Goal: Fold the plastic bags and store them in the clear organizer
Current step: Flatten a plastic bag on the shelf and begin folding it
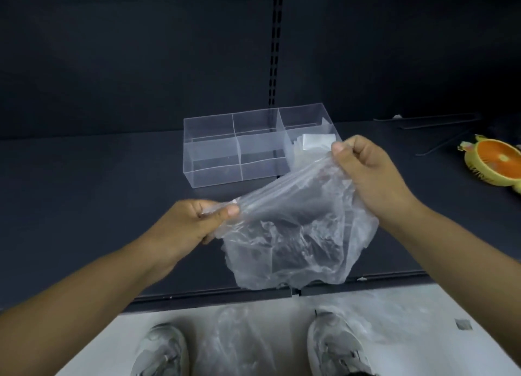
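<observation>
Both hands, left (197, 220) and right (363, 167), pinch the top edge of the thin, limp, slippery plastic bag (293, 234) (best gripped at corners).

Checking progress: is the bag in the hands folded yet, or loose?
Not folded. The plastic bag hangs crumpled between left hand and right hand, each pinching an end.

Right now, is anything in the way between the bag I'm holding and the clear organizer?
Nothing visible. The plastic bag hangs just in front of the clear organizer, with only dark shelf between them. The organizer's top is open, and folded bags already lie at its right end. The orange object sits off to the right.
</observation>
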Motion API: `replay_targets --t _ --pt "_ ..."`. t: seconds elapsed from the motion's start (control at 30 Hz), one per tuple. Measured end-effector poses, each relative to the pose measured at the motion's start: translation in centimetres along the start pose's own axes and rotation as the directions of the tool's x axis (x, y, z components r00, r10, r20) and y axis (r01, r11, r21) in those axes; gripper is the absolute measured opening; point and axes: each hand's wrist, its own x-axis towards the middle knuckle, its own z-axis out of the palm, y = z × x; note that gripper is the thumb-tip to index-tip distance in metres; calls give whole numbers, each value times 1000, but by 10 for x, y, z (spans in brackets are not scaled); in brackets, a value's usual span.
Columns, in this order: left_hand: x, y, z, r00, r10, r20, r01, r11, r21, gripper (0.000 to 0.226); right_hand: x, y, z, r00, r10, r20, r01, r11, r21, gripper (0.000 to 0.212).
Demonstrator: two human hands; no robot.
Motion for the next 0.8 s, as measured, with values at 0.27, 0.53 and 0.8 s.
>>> replay_targets --t 0.27,0.53,0.8 --pt "11 -18 4 986 -70 154 46 987 157 41 1 25 12 996 42 80 -33 994 -105 22" --pt "42 20 30 998 -36 49 49 952 -302 14 4 15 53 958 60 281 -17 988 -153 31" --pt "43 -58 -9 912 -302 -277 178 901 -395 14 4 55 -26 944 322 -72 -329 909 -258 32"
